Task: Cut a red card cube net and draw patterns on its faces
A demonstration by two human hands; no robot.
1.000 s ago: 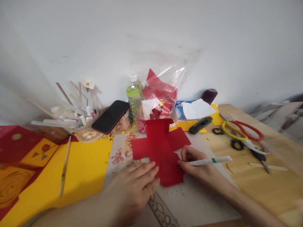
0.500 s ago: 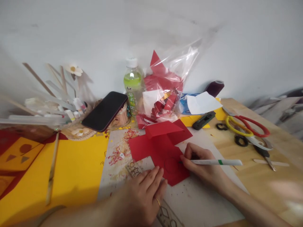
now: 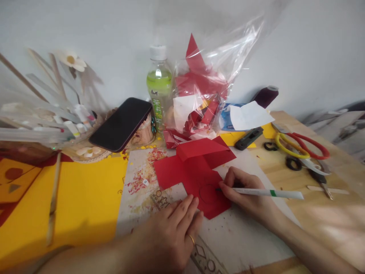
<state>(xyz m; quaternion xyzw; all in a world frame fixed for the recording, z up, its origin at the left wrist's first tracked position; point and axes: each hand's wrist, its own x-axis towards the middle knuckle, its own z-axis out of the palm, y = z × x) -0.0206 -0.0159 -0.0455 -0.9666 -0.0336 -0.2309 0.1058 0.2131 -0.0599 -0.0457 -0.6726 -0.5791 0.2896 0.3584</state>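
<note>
My right hand pinches a white marker pen with a green band, its tip at the right side of a dark, rounded outline on a cross-shaped piece of red paper. One flap of the paper is folded up at the back. My left hand, a ring on one finger, lies flat with fingers stretched out, its fingertips at the lower left edge of the red paper. Under this hand runs a clear stencil ruler with cut-out shapes, partly covered. A pale, crumb-strewn sheet lies beneath everything.
A phone leans on a small pot beside a green drink bottle. Behind the paper stands a clear bag of red scraps. A black cutter and scissors lie right; yellow paper and a stick left.
The camera view has shifted a little. The rounded outline on the red paper shows more clearly. Both hands stay in about the same place on the paper.
</note>
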